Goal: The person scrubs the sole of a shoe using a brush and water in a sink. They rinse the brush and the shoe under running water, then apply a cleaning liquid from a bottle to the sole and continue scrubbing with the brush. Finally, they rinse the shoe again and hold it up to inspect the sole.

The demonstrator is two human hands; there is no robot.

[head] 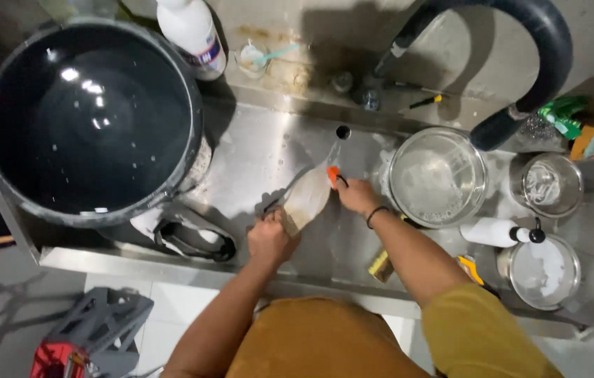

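Down at the middle of the frame, the left hand (270, 240) is closed around the lower end of a pale, flat utensil (307, 198), fingers wrapped tight on it; what kind of utensil it is stays hard to make out. The right hand (357, 194) pinches something orange (333, 175) against the utensil's upper end, but its fingertips are turned away, so their exact grip cannot be told. Both hands work over the steel sink (262, 147). A big black pot (90, 119) fills the upper left, its edge cut off by the frame. Right of the hands sits a soapy glass bowl (437, 176), with a white bottle (496, 232) lying below it. A yellow sponge (380, 265) is half hidden under the right forearm.
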